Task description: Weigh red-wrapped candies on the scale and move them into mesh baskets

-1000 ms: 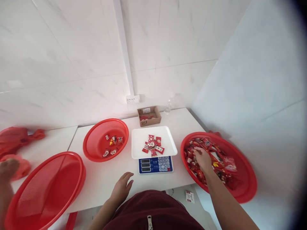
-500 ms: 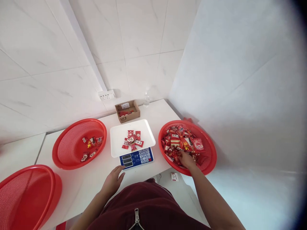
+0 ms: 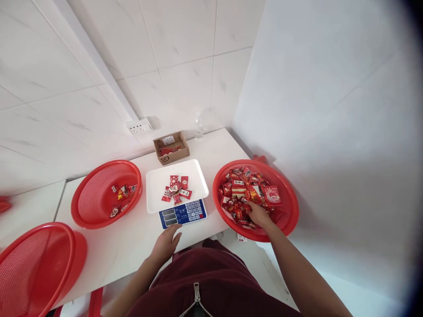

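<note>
My right hand reaches into the right red plastic basket. That basket holds a heap of small red wrapped candies. The fingers are bent together on a red candy packet at the near part of the heap, their tips partly hidden. My left hand rests by the front edge of the digital scale, fingers stretched out and thumb apart, with nothing held. On top of the scale sits a white tray, where several red candy packets lie in a loose cluster.
Left of the scale stands another red basket with several packets inside. A further red basket is at the near left. Behind the tray are a small cardboard box with red packets and a clear bottle by the tiled wall.
The camera view has shifted slightly, moving the table things left and up in the picture. My right hand stays in the basket, its fingers changed a little among the candies. The left hand stays by the scale.
</note>
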The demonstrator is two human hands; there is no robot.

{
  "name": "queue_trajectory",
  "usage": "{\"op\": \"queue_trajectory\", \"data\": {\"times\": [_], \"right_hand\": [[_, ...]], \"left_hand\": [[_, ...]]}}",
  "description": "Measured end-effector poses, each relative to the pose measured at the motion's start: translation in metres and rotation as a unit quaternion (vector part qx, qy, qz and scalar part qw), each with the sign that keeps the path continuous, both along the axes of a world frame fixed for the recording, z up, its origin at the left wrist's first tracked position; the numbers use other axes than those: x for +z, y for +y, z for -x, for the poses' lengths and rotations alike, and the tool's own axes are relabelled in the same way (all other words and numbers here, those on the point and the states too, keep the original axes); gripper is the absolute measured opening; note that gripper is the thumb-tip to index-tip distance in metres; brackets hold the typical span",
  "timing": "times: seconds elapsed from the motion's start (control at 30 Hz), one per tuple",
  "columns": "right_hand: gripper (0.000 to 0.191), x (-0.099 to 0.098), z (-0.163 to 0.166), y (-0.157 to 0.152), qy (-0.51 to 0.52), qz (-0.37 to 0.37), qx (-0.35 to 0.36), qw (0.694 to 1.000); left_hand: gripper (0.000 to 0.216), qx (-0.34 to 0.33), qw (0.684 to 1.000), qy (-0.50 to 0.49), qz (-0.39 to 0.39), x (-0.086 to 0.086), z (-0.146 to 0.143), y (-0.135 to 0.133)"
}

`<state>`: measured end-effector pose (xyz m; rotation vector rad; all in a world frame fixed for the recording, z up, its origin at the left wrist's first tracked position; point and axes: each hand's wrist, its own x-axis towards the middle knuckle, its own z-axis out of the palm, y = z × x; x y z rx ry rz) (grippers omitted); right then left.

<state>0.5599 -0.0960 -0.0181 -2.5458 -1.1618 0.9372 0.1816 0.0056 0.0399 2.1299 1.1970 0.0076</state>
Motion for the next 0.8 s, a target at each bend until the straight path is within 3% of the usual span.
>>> {"op": "queue_trajectory", "data": {"times": [0.23, 0.4, 0.6, 0.8], "right_hand": [[0.039, -0.001, -0.016, 0.004, 0.095, -0.086, -0.06, 0.99], [0.036, 0.021, -0.011, 0.033, 0.063, -0.166, -0.003, 0.984], [0.038, 0.05, 0.032, 0.077, 0.114, -0.211, 0.071, 0.968], [0.036, 0.05, 0.091, 0.114, 0.135, -0.199, 0.165, 0.957]], "left_hand": [[0.032, 0.027, 0.999, 0.008, 0.018, -0.001, -0.022, -0.019], [0.034, 0.054, 0.998, 0.016, 0.023, 0.006, -0.022, -0.031], [0.035, 0.113, 0.993, 0.021, 0.025, 0.009, -0.002, -0.048], [0.035, 0.165, 0.984, 0.038, 0.049, 0.01, 0.016, -0.069]]}}
